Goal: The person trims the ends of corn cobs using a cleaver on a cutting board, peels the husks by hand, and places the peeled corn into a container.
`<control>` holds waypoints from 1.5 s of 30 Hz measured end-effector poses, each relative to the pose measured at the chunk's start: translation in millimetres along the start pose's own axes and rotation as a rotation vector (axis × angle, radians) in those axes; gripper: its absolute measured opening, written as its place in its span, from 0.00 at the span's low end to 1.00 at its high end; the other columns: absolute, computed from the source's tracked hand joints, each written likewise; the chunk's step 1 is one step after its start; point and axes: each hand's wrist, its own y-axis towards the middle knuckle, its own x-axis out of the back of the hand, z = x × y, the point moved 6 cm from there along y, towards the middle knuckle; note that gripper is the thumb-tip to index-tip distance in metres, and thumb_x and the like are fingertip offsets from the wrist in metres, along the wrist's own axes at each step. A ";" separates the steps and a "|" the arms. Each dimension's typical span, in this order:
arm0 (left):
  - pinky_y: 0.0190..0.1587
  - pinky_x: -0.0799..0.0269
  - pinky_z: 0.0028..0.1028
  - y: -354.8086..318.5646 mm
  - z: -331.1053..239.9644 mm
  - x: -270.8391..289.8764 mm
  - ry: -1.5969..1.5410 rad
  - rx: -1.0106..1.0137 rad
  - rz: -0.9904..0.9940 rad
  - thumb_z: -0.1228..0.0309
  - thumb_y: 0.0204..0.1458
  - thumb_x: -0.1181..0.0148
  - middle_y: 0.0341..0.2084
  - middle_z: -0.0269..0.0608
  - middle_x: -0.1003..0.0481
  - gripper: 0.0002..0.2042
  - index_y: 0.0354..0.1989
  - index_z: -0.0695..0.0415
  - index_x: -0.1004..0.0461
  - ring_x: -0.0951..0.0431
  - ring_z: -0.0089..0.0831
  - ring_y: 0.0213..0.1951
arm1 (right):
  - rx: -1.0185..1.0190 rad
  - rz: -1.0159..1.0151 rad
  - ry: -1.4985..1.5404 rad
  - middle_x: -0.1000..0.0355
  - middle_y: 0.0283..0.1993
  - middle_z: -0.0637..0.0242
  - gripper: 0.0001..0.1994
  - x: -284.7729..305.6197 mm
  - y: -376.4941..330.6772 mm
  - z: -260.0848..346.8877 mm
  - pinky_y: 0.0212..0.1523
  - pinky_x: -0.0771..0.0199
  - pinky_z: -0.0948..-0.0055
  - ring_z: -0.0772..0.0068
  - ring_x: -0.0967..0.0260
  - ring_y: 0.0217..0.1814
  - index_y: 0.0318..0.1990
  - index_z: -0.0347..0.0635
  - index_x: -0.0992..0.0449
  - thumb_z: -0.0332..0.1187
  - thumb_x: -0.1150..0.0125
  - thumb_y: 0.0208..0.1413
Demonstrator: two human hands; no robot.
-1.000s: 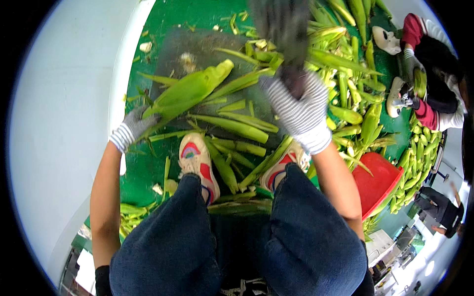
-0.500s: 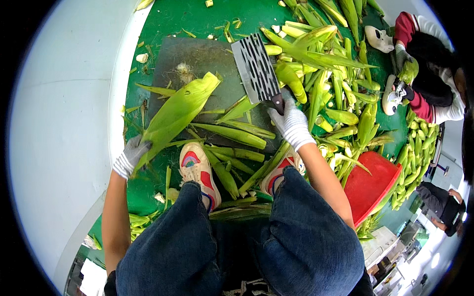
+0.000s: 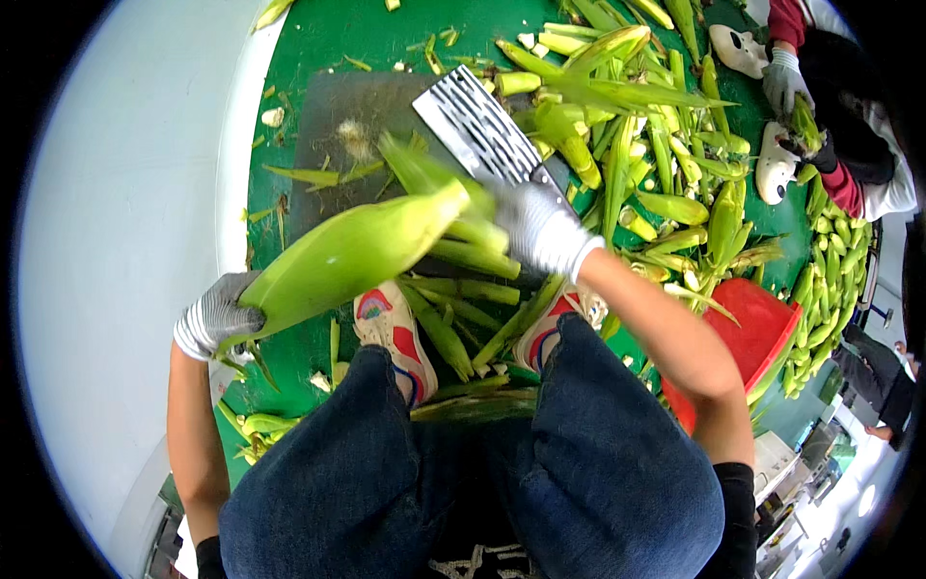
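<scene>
The left hand (image 3: 218, 317), in a white knit glove, is clenched around the stalk end of one large corn ear (image 3: 352, 256) still in its green husk; the ear slants up and to the right above the dark grey cutting board (image 3: 333, 130), its tip close to the right hand. The right hand (image 3: 540, 227), gloved the same way, grips the handle of one cleaver (image 3: 479, 130), whose broad slotted blade points up and to the left over the board. One board and one cleaver are in view. Two sneakers with red and white uppers (image 3: 391, 333) rest on the green mat (image 3: 299, 39) among a loose layer of stripped husks (image 3: 463, 309), too many and too overlapped to count. To the right lies a big heap of unhusked ears (image 3: 666, 145), again beyond counting, and one red plastic tray (image 3: 748, 333) sits just beside the right forearm. At the upper right another person's gloved hand (image 3: 783, 79) holds a corn ear, with two white shoes near it. No packages, labels or signs can be made out.
</scene>
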 end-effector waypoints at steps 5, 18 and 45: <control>0.38 0.31 0.24 2.5 -15.6 19.3 -0.063 0.032 -0.397 0.67 0.39 0.37 0.32 0.41 0.25 0.24 0.44 0.67 0.31 0.28 0.25 0.34 | 0.297 0.211 -0.415 0.29 0.36 0.49 0.15 -43.8 -24.8 -41.6 0.40 0.30 0.59 0.48 0.31 0.34 0.43 0.38 0.30 0.34 0.43 0.48; 0.43 0.29 0.26 108.9 41.3 31.8 0.082 0.026 -0.464 0.62 0.45 0.37 0.37 0.45 0.25 0.23 0.47 0.63 0.33 0.26 0.29 0.39 | 0.126 -0.489 -0.243 0.29 0.21 0.54 0.12 25.1 -14.2 -49.0 0.24 0.28 0.65 0.57 0.29 0.21 0.36 0.35 0.33 0.33 0.42 0.48; 0.54 0.38 0.40 148.0 -126.7 -14.4 1.032 0.010 -0.826 0.54 0.43 0.40 0.52 0.59 0.42 0.37 0.60 0.58 0.45 0.36 0.50 0.51 | -0.099 -0.557 0.084 0.33 0.23 0.46 0.17 -6.3 -17.9 -72.9 0.28 0.33 0.59 0.46 0.32 0.27 0.34 0.35 0.36 0.39 0.40 0.47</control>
